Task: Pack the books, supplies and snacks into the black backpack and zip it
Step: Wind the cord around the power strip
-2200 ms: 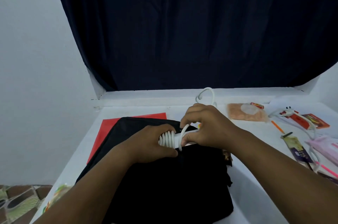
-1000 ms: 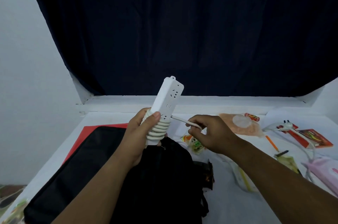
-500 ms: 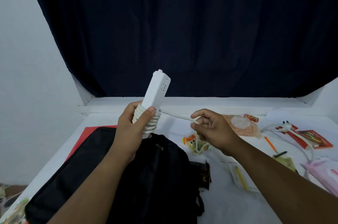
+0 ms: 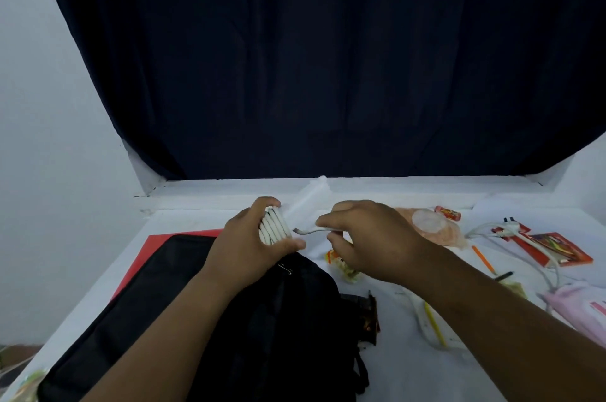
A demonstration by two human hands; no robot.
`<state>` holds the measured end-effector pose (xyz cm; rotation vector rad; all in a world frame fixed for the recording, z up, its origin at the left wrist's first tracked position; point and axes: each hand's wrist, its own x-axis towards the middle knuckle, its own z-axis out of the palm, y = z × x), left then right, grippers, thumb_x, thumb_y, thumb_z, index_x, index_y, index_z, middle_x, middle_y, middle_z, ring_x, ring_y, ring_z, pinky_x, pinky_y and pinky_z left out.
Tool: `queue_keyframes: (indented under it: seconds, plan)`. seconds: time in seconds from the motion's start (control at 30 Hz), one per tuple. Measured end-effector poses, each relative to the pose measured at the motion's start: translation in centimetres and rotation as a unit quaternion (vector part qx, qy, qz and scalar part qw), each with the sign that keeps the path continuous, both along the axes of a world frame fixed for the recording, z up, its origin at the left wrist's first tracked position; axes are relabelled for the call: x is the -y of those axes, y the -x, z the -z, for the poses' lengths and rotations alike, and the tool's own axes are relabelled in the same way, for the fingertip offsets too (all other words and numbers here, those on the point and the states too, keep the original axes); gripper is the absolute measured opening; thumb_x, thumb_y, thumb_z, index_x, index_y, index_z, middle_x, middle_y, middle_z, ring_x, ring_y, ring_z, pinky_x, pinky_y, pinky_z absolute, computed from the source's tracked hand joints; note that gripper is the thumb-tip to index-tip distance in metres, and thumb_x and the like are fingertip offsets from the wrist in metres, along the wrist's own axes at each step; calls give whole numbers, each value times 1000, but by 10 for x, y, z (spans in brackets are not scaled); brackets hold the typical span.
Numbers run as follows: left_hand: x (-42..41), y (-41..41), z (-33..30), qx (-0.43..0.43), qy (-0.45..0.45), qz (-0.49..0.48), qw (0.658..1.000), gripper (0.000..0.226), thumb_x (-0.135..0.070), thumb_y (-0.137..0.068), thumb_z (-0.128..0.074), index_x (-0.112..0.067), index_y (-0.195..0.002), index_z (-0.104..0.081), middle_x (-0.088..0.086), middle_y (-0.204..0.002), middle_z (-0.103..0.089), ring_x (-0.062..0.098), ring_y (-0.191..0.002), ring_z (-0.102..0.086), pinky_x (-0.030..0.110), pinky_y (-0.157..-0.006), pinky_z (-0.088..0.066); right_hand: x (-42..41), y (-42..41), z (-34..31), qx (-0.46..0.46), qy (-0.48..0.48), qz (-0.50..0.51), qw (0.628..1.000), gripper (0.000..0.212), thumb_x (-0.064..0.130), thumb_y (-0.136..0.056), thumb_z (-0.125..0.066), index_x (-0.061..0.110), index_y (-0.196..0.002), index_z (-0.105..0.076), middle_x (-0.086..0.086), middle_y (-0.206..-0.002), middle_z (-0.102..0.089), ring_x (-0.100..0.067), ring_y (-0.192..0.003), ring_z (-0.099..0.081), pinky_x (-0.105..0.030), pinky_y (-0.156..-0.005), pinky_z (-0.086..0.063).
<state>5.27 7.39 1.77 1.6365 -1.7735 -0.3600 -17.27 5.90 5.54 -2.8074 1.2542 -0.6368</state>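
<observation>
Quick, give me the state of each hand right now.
Left hand: closed around the power strip with its cord wound on it.
Right hand: pinching the loose end of the cord.

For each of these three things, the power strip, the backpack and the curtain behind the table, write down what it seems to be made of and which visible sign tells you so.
Power strip: probably hard white plastic, judging by its smooth, rigid body; its coiled cord looks rubbery.
Backpack: apparently matt black woven fabric, since it sags and creases softly.
Curtain: dark blue cloth, hanging in long folds without shine.
</observation>
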Motion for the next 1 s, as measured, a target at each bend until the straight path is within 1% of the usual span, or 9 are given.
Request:
queue_keyframes:
  seconds: [0.07,0.13,0.23,0.33,0.47,0.6,0.73,0.87,1.0]
  plan:
    - [2,-2,0,49,-15,31,998,72,-69,-61,-81,-46,-122,-49,-17,-106,-58,6,-96,-55,30,-80,-52,4,1,-3,4,25,-47,999,22,26,-97,-54,27,-111,-71,9,-97,-67,-15,-92,-57,-31,-83,-41]
    - [4,1,0,92,-22,60,994,73,-70,-61,-80,-43,-125,-55,-18,-106,-60,5,-98,-56,32,-84,-52,6,-2,-3,-1,71,-85,994,18,23,-94,-62,27,-104,-75,10,-89,-70,-17,-84,-56,-31,-78,-38]
    - [1,12,3,84,9,114,990,37,-59,-74,-71,-39,-103,-59,-14,-88,-63,6,-82,-59,39,-72,-54,9,-9,-2,16,123,-105,987,18,12,-82,-71,27,-91,-77,12,-78,-70,-19,-73,-55,-33,-70,-38]
    - [-4,16,7,88,64,121,987,25,-59,-84,-61,-38,-95,-52,-14,-81,-61,6,-74,-57,30,-62,-47,12,-11,-10,89,122,-99,984,13,20,-82,-70,27,-89,-79,13,-79,-71,-19,-72,-58,-38,-75,-45]
    - [-11,16,8,88,91,95,987,29,-69,-80,-61,-42,-89,-56,-16,-68,-60,5,-64,-59,22,-55,-44,14,-9,-18,145,26,-64,987,13,37,-81,-77,31,-92,-77,18,-83,-69,-2,-77,-54,-32,-81,-46]
    - [-14,13,3,39,70,86,993,26,-60,-80,-65,-37,-90,-63,-15,-71,-66,6,-66,-63,29,-58,-52,17,3,-25,210,-87,4,974,29,41,-61,-91,26,-80,-75,8,-70,-67,-6,-66,-60,-31,-61,-53]
    - [-16,7,-5,32,28,128,991,25,-52,-79,-71,-33,-94,-68,-11,-77,-69,9,-70,-66,37,-62,-55,22,12,-18,254,-192,25,948,42,42,-51,-95,15,-69,-69,-10,-67,-65,-8,-54,-53,-26,-51,-44]
    - [-19,7,-7,-22,-33,186,982,19,-39,-79,-78,-29,-94,-71,-6,-81,-73,14,-72,-70,42,-65,-59,27,18,-6,298,-293,-24,908,40,38,-65,-90,6,-76,-68,-21,-69,-57,-17,-60,-50,-27,-57,-43]
    - [-22,8,-7,-95,-37,221,970,31,-40,-78,-72,-21,-103,-74,-3,-91,-76,18,-84,-72,41,-72,-60,32,20,3,412,-390,-35,823,41,43,-93,-57,6,-78,-68,-9,-73,-59,-14,-65,-54,-22,-64,-44]
